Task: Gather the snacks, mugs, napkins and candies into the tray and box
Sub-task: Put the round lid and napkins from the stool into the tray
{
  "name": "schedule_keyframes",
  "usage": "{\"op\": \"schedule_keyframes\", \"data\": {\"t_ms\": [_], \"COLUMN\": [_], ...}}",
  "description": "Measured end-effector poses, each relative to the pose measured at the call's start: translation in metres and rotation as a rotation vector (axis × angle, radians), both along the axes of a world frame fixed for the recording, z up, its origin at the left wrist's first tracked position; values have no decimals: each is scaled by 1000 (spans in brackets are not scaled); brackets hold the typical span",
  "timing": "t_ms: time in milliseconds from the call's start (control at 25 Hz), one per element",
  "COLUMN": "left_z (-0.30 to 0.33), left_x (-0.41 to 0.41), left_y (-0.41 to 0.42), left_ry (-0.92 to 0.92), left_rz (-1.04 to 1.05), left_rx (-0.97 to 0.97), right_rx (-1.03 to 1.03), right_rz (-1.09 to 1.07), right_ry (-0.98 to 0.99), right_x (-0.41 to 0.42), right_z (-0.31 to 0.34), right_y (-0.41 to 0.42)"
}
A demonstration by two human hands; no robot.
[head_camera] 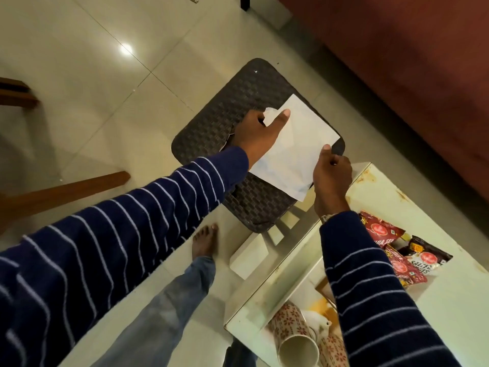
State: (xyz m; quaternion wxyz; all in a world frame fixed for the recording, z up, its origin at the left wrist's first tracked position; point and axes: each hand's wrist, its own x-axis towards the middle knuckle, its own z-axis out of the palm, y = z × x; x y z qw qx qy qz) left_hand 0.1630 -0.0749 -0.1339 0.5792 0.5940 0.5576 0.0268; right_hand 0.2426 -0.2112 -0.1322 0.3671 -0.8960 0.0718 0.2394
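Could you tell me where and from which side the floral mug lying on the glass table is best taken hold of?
The floral mug lies on its side, mouth toward the camera. Probably grip around its patterned body from above; its handle isn't clearly visible.

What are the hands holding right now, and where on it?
Both hold one white napkin above the dark woven stool. The left hand pinches its far-left corner; the right hand pinches its near-right edge.

A dark woven stool (238, 107) stands on the pale tiled floor (79, 62) off the white table's (449, 300) far corner, beside what looks like a reddish-brown sofa (410, 62).
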Motion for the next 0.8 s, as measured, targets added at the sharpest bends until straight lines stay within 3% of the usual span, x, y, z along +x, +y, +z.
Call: {"op": "schedule_keyframes", "data": {"t_ms": [200,400,600,800], "left_z": [2,0,1,-3], "left_x": [-5,-24,-33,-28], "left_y": [3,6,15,15], "left_ry": [-86,-102,-144,-132], "left_rz": [-166,-362,-447,-505], "left_rx": [-57,8,75,50], "right_rx": [48,195,175,190], "right_rz": [-5,26,311,308], "right_ry": [46,133,131,115], "right_x": [5,2,8,13], "right_z": [-3,-1,2,2], "right_y": [-8,-19,-37,-39]}}
